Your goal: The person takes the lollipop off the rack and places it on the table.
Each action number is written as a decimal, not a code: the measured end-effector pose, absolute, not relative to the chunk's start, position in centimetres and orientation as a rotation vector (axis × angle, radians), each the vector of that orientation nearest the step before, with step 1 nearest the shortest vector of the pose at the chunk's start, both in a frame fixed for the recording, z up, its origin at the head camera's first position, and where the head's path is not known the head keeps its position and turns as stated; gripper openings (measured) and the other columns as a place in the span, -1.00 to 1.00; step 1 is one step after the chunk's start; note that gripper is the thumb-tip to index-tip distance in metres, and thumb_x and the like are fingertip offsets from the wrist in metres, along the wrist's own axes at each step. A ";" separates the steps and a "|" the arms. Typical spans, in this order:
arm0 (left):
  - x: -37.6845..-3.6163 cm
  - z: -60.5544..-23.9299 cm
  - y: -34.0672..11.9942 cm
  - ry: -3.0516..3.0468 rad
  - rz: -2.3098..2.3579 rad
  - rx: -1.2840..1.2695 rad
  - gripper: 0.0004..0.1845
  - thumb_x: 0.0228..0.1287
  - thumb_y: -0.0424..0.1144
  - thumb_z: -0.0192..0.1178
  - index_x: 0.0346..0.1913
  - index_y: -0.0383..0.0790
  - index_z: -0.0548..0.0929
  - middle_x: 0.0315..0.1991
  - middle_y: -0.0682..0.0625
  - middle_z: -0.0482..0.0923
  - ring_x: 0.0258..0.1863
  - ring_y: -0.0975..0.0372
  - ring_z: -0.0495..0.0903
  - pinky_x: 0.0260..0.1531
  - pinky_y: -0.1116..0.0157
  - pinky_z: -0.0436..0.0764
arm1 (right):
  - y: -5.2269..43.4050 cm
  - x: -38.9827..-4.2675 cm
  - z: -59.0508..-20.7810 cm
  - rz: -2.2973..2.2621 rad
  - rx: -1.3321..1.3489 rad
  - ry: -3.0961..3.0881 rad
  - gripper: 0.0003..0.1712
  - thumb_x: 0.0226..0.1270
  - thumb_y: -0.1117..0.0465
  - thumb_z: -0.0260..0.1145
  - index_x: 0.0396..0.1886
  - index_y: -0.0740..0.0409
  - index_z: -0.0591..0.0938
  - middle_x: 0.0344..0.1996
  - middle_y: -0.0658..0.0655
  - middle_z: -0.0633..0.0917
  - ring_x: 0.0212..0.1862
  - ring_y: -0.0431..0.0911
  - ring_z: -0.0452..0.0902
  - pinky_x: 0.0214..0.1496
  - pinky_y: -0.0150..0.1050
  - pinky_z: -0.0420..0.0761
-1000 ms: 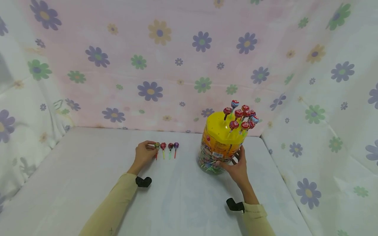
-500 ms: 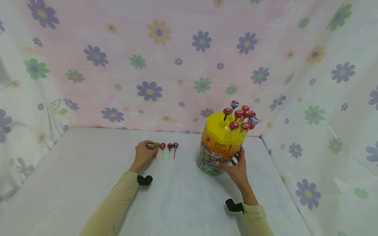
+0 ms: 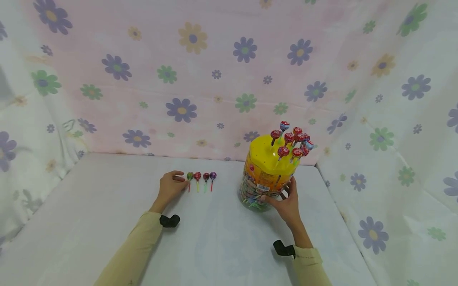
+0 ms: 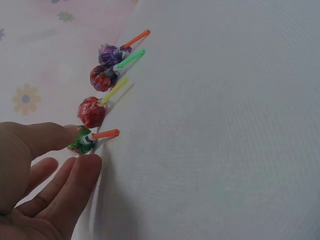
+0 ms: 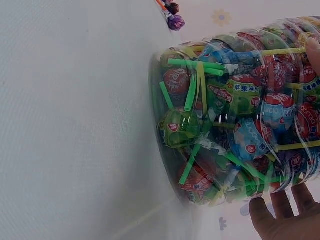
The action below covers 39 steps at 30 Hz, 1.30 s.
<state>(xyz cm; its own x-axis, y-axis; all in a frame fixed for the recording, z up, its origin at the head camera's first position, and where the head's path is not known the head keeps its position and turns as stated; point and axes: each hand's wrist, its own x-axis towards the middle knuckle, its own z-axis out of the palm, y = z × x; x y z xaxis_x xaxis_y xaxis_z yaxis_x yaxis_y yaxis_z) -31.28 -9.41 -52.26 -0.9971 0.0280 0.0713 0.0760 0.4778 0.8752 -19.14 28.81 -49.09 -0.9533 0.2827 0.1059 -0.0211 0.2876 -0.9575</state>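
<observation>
Green lollipop [image 4: 80, 141] (orange stick) flat, leftmost of 4; jar [image 3: 266, 176] upright.

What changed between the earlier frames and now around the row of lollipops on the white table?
The left hand let go of the green-wrapped lollipop with the orange stick and drew slightly back toward the left; its fingers now lie relaxed beside it. The right hand stays on the clear plastic lollipop jar with the yellow lid, and the other three lollipops lie unmoved.
</observation>
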 end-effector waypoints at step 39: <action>-26.8 -40.4 2.3 -1.997 -2.035 -0.781 -0.59 0.35 -0.41 0.32 0.24 -0.31 0.60 0.06 -0.24 0.68 0.00 -0.04 0.73 -0.05 0.28 0.74 | 28.8 -19.2 -49.3 1.725 -0.229 -2.293 0.28 0.14 0.05 0.61 0.66 -0.17 -0.07 0.54 0.14 0.22 0.51 0.13 0.17 0.56 0.17 0.24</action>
<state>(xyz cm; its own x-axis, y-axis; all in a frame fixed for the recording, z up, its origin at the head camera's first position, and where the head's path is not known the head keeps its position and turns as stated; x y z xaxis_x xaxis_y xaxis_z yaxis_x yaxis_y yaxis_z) -26.83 2.28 -40.39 -0.8446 0.2269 0.4849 0.4807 -0.0776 0.8735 -19.20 28.82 -49.27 -0.9533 0.2801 0.1132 -0.0311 0.2817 -0.9590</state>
